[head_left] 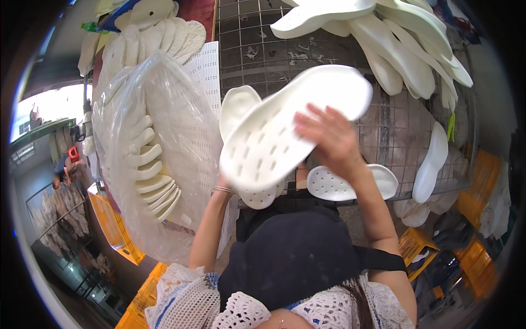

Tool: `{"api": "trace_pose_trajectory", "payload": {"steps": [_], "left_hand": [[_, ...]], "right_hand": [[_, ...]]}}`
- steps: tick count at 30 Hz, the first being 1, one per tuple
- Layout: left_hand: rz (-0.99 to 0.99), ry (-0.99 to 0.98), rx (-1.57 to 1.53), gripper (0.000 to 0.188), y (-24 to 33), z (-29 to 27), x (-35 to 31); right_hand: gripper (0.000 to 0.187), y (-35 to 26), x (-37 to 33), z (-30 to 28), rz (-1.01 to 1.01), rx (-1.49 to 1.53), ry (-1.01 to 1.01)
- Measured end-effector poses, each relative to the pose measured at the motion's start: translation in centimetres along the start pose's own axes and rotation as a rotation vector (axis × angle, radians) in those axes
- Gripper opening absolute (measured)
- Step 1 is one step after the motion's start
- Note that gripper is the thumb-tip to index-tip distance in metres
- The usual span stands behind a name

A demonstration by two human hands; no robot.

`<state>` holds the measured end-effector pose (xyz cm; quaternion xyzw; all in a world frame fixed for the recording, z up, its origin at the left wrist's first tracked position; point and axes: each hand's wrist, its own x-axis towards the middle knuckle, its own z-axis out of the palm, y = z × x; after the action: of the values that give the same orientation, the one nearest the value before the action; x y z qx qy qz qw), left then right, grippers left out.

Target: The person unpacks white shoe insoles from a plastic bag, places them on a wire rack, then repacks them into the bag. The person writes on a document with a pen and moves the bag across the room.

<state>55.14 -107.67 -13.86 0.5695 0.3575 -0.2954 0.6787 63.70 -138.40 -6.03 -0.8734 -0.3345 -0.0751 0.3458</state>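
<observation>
A large white foam insole (298,112), its lower half patterned with slots, is held up tilted in front of me. My left forearm (211,222), with a bracelet at the wrist, runs up behind the insole's lower left end. The insole hides that hand's fingers, but it supports the piece from there. My right hand (329,134) lies across the insole's upper face near its right edge, fingers apart and blurred by motion. Behind the insole, a smaller white piece (239,107) shows partly. Below my right hand, a white insole with small holes (331,183) lies on the wire grid.
A clear plastic bag (183,109) with several stacked white pieces stands at left. Several white insoles (392,49) are heaped at the far right of the wire-grid table (246,49). One insole (431,164) lies at the right edge. Orange crates (112,225) flank me.
</observation>
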Motion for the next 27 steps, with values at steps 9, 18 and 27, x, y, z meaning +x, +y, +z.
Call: {"api": "trace_pose_trajectory", "payload": {"steps": [9,18,27], "left_hand": [[-0.053,-0.168,-0.204,0.063,1.3,0.7,-0.5],[-0.137,-0.400,-0.113,0.056,2.8,9.8,1.3],[0.382,-0.228,0.030,0.055,1.0,8.6,0.9]], "right_hand": [[0.116,0.0,-17.2,-2.9,0.901,-0.400,-0.524],[0.108,0.2,-12.9,-8.5,0.427,-0.332,-0.018],[0.104,10.9,-34.6,-12.4,1.459,0.403,0.400]]}}
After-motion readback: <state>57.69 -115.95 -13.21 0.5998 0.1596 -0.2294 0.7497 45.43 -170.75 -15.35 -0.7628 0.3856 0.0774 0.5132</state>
